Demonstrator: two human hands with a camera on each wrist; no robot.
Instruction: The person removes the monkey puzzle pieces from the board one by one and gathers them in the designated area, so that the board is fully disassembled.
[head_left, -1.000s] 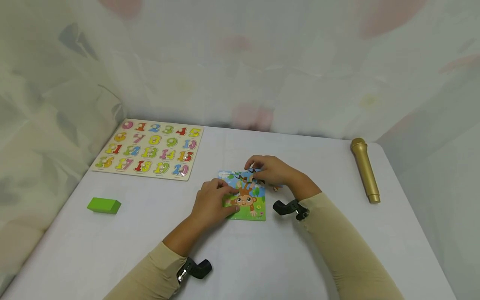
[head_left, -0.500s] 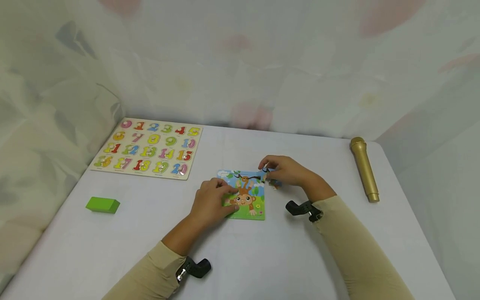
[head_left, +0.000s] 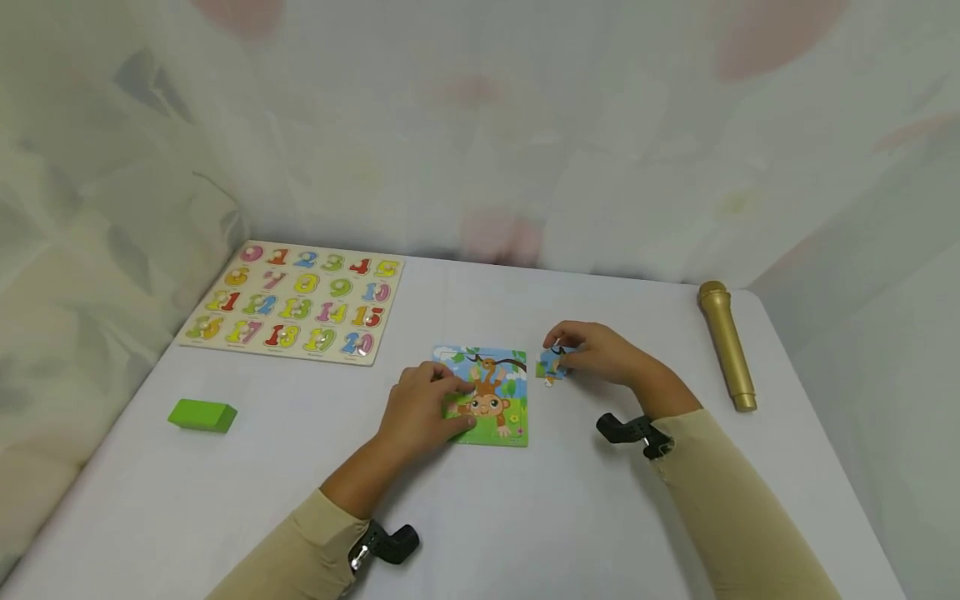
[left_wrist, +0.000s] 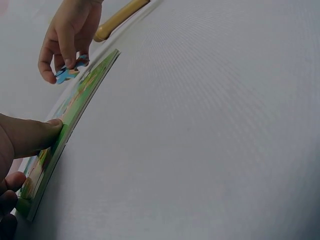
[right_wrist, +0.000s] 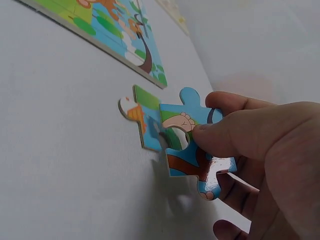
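The monkey puzzle board [head_left: 491, 396] lies flat at mid-table, its picture of a hanging monkey facing up. My left hand [head_left: 426, 410] rests on its left side, thumb and fingers spread over the edge; the left wrist view shows the thumb [left_wrist: 37, 135] pressing on the top. My right hand [head_left: 603, 354], right of the board, pinches a blue jigsaw piece [right_wrist: 180, 150] with a brown shape and a pale foot, raised and tilted in the right wrist view. Another piece [right_wrist: 145, 120], blue and green with an orange part, lies on the table just behind it, partly covered.
A wooden number board [head_left: 292, 304] lies at the back left, with a green block [head_left: 202, 415] in front of it. A gold microphone [head_left: 727, 346] lies at the far right. Curtain-like cloth [head_left: 480, 142] stands behind the white table.
My right hand has moved right, off the board's upper right part, with a piece between its fingers. The board's top right corner now shows. My left hand has stayed in place.
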